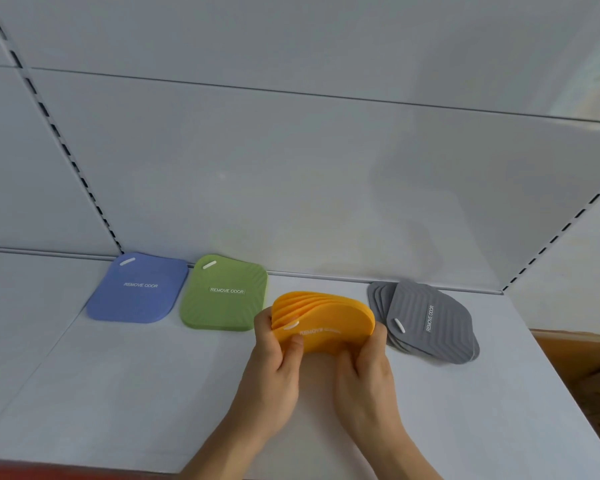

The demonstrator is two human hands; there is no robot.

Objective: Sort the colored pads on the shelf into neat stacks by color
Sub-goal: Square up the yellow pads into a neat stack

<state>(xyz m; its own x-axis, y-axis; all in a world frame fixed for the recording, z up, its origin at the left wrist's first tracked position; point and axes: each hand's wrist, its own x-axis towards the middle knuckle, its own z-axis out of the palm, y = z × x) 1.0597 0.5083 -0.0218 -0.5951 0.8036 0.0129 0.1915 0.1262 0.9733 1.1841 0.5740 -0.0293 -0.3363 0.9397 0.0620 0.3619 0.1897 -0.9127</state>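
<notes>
Several orange pads (326, 318) stand on edge, fanned apart, above the white shelf (118, 393). My left hand (274, 362) grips their left side with the thumb across the front pad. My right hand (366, 368) grips the right side, fingers curled behind them. A neat blue stack (137, 289) lies at the back left. A neat green stack (224, 294) sits beside it, close to my left hand. To the right, the grey pads (426, 320) lie in a loose, splayed pile.
The shelf's white back panel (291, 185) rises right behind the stacks, with slotted uprights at both sides. A brown cardboard box (582, 358) sits beyond the shelf's right edge. A red strip (49, 472) runs along the front edge.
</notes>
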